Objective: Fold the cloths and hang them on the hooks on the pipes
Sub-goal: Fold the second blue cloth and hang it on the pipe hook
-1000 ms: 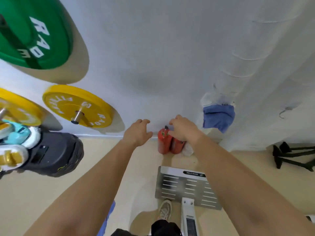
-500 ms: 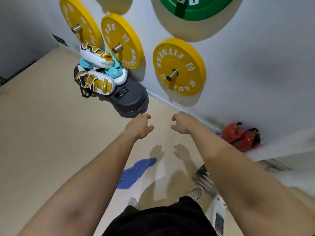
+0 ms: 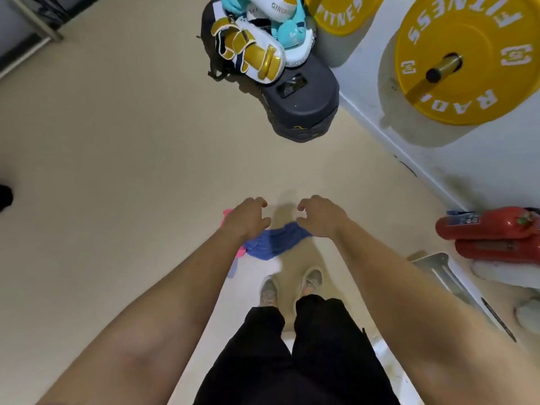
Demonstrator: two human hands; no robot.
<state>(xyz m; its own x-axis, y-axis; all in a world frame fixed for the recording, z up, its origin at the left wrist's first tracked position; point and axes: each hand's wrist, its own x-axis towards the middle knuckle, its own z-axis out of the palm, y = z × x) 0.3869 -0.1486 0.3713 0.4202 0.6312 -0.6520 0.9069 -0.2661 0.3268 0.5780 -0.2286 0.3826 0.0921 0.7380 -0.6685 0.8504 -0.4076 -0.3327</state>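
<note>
A crumpled blue cloth (image 3: 274, 240) lies on the beige floor just beyond my shoes. A pink cloth (image 3: 240, 252) peeks out beside it, mostly hidden under my left forearm. My left hand (image 3: 247, 218) hovers over the left side of the cloths, fingers curled and apart, holding nothing. My right hand (image 3: 320, 216) hangs over the blue cloth's right end, fingers also curled and empty; whether it touches the cloth I cannot tell. No pipes or hooks are in view.
A black padded block (image 3: 301, 108) with white-and-gold pads (image 3: 251, 52) stands ahead by the wall. Yellow weight plates (image 3: 464, 58) hang on the white wall at the right. Two red extinguishers (image 3: 493, 236) and a metal plate (image 3: 435, 266) lie at the right.
My view has swung down from the wall and the hung blue cloth to the floor. Both hands have lowered over the blue and pink cloths lying there.
</note>
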